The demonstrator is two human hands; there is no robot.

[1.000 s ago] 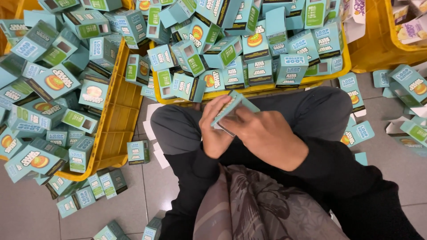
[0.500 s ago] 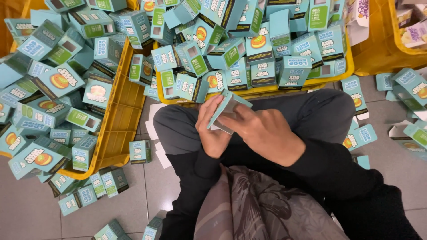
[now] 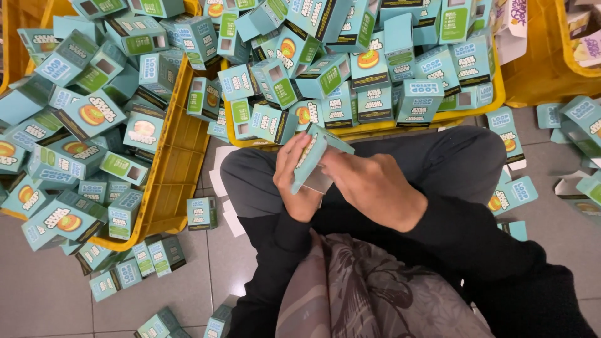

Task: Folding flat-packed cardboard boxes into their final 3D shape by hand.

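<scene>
Carton (image 3: pixel 311 159) gripped by closed fingers of left hand (image 3: pixel 296 188) and right hand (image 3: pixel 375 188) | tilted steeper than before | folding judged ongoing | yellow crate (image 3: pixel 175 156) left of carton

Teal cartons (image 3: pixel 316 159) with green panels and orange rounds, yellow crates (image 3: pixel 178 156), grey floor tiles (image 3: pixel 44 300), black sleeves (image 3: pixel 476 244).

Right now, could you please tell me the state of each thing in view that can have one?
Held carton: partly folded, flap open, gripped by both hands.
Left hand: closed on the carton.
Right hand: closed on the carton.
Middle yellow crate: heaped with teal boxes.
Left yellow crate: overflowing, boxes spilled.
Floor box: upright, assembled.
</scene>
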